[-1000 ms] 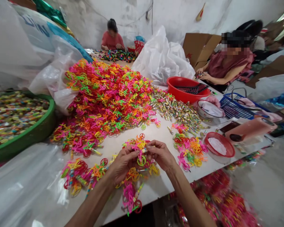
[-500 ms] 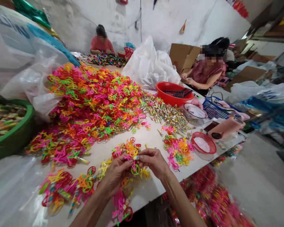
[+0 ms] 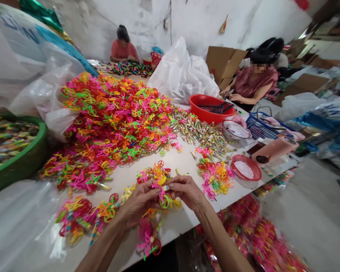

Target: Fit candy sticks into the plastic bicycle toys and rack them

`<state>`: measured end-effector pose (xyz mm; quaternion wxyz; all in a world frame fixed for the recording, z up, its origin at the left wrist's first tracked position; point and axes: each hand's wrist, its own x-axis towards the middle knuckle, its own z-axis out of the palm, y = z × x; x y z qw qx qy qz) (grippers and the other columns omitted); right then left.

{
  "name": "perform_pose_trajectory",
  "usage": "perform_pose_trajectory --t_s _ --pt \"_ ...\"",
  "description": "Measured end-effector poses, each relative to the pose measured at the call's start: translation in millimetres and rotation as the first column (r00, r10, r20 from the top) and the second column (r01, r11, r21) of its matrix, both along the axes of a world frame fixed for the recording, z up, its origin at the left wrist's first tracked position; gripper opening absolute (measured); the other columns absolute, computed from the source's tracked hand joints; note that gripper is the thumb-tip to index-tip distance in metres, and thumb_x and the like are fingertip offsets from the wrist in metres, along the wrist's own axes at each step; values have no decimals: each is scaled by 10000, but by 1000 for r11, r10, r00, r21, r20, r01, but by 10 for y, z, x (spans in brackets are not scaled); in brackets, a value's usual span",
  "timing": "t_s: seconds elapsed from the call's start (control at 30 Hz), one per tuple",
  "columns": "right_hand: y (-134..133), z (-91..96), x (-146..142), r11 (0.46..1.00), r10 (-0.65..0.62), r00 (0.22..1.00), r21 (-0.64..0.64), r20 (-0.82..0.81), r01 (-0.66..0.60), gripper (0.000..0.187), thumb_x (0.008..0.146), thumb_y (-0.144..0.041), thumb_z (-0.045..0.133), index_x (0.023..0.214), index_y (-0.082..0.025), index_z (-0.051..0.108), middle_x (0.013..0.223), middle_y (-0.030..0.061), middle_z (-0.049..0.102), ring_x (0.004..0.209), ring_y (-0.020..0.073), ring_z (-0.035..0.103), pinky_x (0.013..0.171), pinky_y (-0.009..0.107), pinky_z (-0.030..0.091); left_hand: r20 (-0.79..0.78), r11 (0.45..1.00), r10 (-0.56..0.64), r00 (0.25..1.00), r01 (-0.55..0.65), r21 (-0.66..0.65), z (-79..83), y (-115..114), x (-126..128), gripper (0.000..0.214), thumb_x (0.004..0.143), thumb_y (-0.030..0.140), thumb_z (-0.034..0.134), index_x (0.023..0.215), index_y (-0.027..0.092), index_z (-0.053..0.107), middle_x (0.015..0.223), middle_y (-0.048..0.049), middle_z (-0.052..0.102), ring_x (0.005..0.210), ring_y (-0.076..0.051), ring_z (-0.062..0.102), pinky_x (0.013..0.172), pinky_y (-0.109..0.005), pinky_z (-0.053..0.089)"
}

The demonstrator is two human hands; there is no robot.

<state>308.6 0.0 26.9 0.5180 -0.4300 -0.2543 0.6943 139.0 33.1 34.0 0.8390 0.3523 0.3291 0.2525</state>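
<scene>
My left hand [image 3: 143, 200] is closed around brightly coloured plastic pieces [image 3: 164, 201], some with spoked wheels like toy bicycles. Thumb and fingers of my right hand [image 3: 188, 192] pinch a small pale-and-blue tube [image 3: 165, 187] right against those pieces. The two hands nearly meet over the front of the white table [image 3: 184, 160]; my fingers hide much of what they hold. Loose wheeled pieces [image 3: 146, 236] lie below my left wrist. To the left is another cluster [image 3: 79, 215], mixed with striped tubes. A smaller pile [image 3: 215, 175] rests right of my right hand.
A large heap of plastic pieces [image 3: 116, 117] borders a heap of little tubes [image 3: 204, 134]. Around them are a green tub [image 3: 41, 141], a red basin [image 3: 200, 113], a red basket [image 3: 259, 175] and a blue basket [image 3: 253, 126]. Two people work across the table: one person [image 3: 124, 49], another person [image 3: 253, 83].
The view has shifted slightly, so the scene sits a little farther right. Both hands keep the same close grip at nearly the same spot, with the tube still between them.
</scene>
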Motion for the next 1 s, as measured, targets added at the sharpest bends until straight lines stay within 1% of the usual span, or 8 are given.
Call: perform_pose_trajectory --t_s 0.17,0.27,0.4,0.47,0.57,0.7,0.83,1.0 --pt "-3 26 -21 999 -11 1000 36 20 10 221 548 -257 778 694 -111 700 527 25 652 402 88 565 435 184 461 -28 1000 -5 1000 5 -2 -38 -5 -6 245 675 286 691 847 121 633 712 -55 656 584 -120 577 549 -248 504" --pt "14 52 -52 996 -12 993 92 118 1 216 565 -273 768 693 -112 702 519 25 648 416 107 577 450 212 477 -126 995 39 991 -28 91 -61 7 -21 275 653 335 697 822 127 635 701 -47 655 600 -135 581 558 -253 495" --pt "14 49 -82 989 -44 972 147 230 10 195 573 -263 766 689 -118 706 495 11 633 437 110 584 484 219 482 -281 951 203 938 -121 284 -56 -5 -42 271 580 373 722 688 146 621 579 1 608 549 -129 546 529 -232 458" --pt "4 36 -88 989 -57 972 149 230 23 192 570 -265 768 681 -122 706 489 7 628 433 108 580 481 217 476 -297 947 185 937 -89 307 -50 -4 -47 273 589 387 708 696 150 624 582 3 604 555 -131 540 536 -236 455" --pt "0 21 -89 989 -47 973 146 227 14 196 584 -284 758 695 -131 706 501 1 625 445 110 580 486 221 475 -290 952 90 953 4 307 -71 35 -31 280 624 398 678 747 151 633 621 -7 613 567 -132 534 545 -244 459" --pt "48 19 -49 984 -118 931 168 344 63 186 577 -283 760 677 -140 698 535 -15 614 454 88 561 471 195 453 -310 916 172 935 -37 399 -108 142 47 263 609 387 690 701 149 625 565 16 561 521 -107 490 479 -209 426" --pt "103 48 61 990 -66 943 140 326 21 225 597 -326 747 704 -132 705 535 -7 616 442 80 538 465 200 449 -289 954 83 954 8 300 -41 217 123 309 608 426 683 715 142 622 547 10 560 499 -116 493 465 -230 434" --pt "105 74 94 989 12 951 139 310 -58 250 578 -348 756 701 -137 706 503 -9 601 424 87 529 465 218 452 -278 961 98 956 -19 275 31 249 169 305 554 412 721 667 144 630 553 1 575 485 -111 485 464 -222 419"
